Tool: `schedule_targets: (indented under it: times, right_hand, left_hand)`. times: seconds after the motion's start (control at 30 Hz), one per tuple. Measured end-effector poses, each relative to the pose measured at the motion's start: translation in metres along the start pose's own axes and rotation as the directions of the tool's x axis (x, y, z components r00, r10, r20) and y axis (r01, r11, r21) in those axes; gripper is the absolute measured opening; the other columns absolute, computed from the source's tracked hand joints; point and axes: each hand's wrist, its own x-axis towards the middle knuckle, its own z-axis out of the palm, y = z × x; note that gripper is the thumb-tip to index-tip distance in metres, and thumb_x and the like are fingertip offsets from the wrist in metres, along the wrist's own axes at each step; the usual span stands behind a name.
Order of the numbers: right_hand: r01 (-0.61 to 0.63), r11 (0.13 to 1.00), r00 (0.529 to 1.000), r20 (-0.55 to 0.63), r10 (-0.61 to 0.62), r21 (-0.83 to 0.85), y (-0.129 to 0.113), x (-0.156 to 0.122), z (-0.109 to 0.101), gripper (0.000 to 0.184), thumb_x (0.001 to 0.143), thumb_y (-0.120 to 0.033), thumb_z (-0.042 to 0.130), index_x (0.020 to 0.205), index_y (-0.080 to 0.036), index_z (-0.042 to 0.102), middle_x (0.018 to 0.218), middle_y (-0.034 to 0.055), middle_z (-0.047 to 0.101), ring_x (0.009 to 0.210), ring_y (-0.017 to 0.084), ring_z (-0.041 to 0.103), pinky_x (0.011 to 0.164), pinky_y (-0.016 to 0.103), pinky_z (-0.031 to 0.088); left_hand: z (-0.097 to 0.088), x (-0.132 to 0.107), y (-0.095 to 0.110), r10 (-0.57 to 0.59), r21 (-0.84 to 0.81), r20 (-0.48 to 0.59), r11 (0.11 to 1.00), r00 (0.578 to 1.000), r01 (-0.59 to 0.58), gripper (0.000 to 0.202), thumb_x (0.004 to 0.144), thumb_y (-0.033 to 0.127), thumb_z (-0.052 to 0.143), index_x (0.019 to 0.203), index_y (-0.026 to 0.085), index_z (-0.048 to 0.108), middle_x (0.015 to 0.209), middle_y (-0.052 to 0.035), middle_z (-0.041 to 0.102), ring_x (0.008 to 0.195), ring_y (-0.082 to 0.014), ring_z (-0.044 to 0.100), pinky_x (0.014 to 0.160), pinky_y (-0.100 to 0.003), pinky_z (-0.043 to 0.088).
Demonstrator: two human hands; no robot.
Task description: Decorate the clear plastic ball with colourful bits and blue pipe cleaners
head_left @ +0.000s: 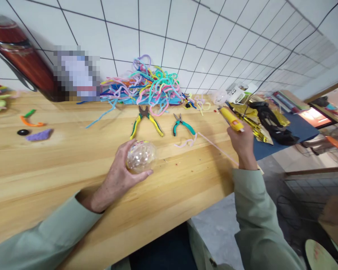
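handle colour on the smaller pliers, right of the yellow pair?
Teal-green handles on the smaller pliers, lying on the table; head view.

At the top middle of the frame, a tangled pile of pipe cleaners (pixel 146 88) lies on my wooden table (pixel 59 161) against the tiled wall (pixel 202 33). Just below it are yellow-handled pliers (pixel 147 122) and teal-handled pliers (pixel 183 125). At the left edge sit a purple scrap (pixel 39 135) and a black disc (pixel 23 132); a red cylinder (pixel 19 56) leans upper left.
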Motion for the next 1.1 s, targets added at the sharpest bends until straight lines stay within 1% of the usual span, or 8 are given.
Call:
schedule_targets:
  times: [0.07,0.17,0.23,0.33,0.43,0.53,0.73,1.1]
  right_hand:
    - [-0.048,0.976,0.999,0.01,0.047,0.212,-0.025,-0.012,-0.003,0.016,0.085,-0.032,0.072,0.097,-0.021,0.072,0.087,0.0058,0.075,0.078,0.026,0.07,0.073,0.04,0.061]
    - [0.015,0.913,0.972,0.208,-0.108,0.408,-0.075,-0.038,0.004,0.017,0.088,-0.04,0.077,0.09,-0.025,0.069,0.08,0.0007,0.072,0.071,0.022,0.067,0.069,0.037,0.06]
    - [0.124,0.87,0.925,0.262,-0.275,0.477,-0.106,-0.058,0.01,0.015,0.092,-0.041,0.074,0.091,-0.026,0.07,0.08,0.0005,0.074,0.068,0.022,0.069,0.07,0.038,0.061]
    - [0.306,0.787,0.807,0.293,-0.512,0.535,-0.133,-0.083,0.017,0.012,0.096,-0.037,0.07,0.104,-0.028,0.073,0.089,0.0031,0.08,0.074,0.025,0.076,0.075,0.039,0.064]
    - [0.461,0.703,0.683,0.288,-0.671,0.542,-0.137,-0.096,0.021,0.021,0.098,-0.032,0.068,0.119,-0.03,0.072,0.098,0.0059,0.084,0.082,0.027,0.082,0.075,0.038,0.065]
    - [0.543,0.654,0.615,0.28,-0.737,0.527,-0.132,-0.1,0.023,0.028,0.099,-0.031,0.065,0.127,-0.032,0.071,0.101,0.0066,0.086,0.084,0.028,0.083,0.073,0.039,0.066]
    - [0.567,0.622,0.554,0.309,-0.773,0.54,-0.125,-0.1,0.028,0.034,0.098,-0.033,0.063,0.131,-0.034,0.067,0.098,0.0061,0.086,0.075,0.029,0.082,0.066,0.04,0.064]
    - [0.598,0.593,0.537,0.279,-0.796,0.539,-0.135,-0.102,0.029,0.03,0.105,-0.033,0.056,0.133,-0.032,0.064,0.096,0.0061,0.085,0.077,0.028,0.082,0.064,0.04,0.063]
  left_hand:
    - [0.001,0.002,-0.002,0.019,0.014,-0.016,1.0,1.0,-0.019,0.096,0.075,0.044,0.095,0.155,0.03,0.044,0.151,-0.0128,0.057,0.144,-0.0381,0.059,0.124,-0.062,0.049]
    - [0.001,0.004,-0.003,0.013,-0.015,-0.028,1.0,1.0,-0.013,0.097,0.074,0.043,0.096,0.153,0.03,0.043,0.151,-0.0132,0.055,0.144,-0.037,0.058,0.125,-0.061,0.048]
    - [0.002,0.005,-0.003,0.006,-0.038,-0.036,0.999,0.999,-0.007,0.095,0.076,0.043,0.095,0.153,0.03,0.042,0.152,-0.0133,0.054,0.146,-0.036,0.056,0.126,-0.059,0.047]
    - [0.002,0.005,-0.002,-0.021,-0.079,-0.053,0.997,0.998,0.017,0.095,0.077,0.044,0.094,0.153,0.029,0.04,0.153,-0.0136,0.053,0.148,-0.0352,0.055,0.128,-0.058,0.045]
    - [0.003,0.005,-0.001,-0.057,-0.124,-0.054,0.991,0.997,0.05,0.096,0.077,0.045,0.094,0.154,0.027,0.039,0.154,-0.0144,0.054,0.147,-0.0346,0.057,0.128,-0.056,0.046]
    - [0.002,0.006,0.0,-0.07,-0.153,-0.04,0.986,0.997,0.063,0.096,0.078,0.048,0.095,0.153,0.027,0.04,0.154,-0.0147,0.055,0.146,-0.0341,0.059,0.127,-0.055,0.049]
    - [0.003,0.006,-0.001,-0.076,-0.133,-0.043,0.989,0.996,0.07,0.099,0.075,0.051,0.097,0.153,0.029,0.04,0.153,-0.0143,0.055,0.144,-0.0348,0.06,0.126,-0.056,0.05]
    - [0.002,0.009,0.001,-0.014,-0.083,-0.042,0.997,0.999,0.01,0.102,0.075,0.053,0.097,0.156,0.029,0.04,0.153,-0.0145,0.056,0.146,-0.0376,0.057,0.125,-0.058,0.05]
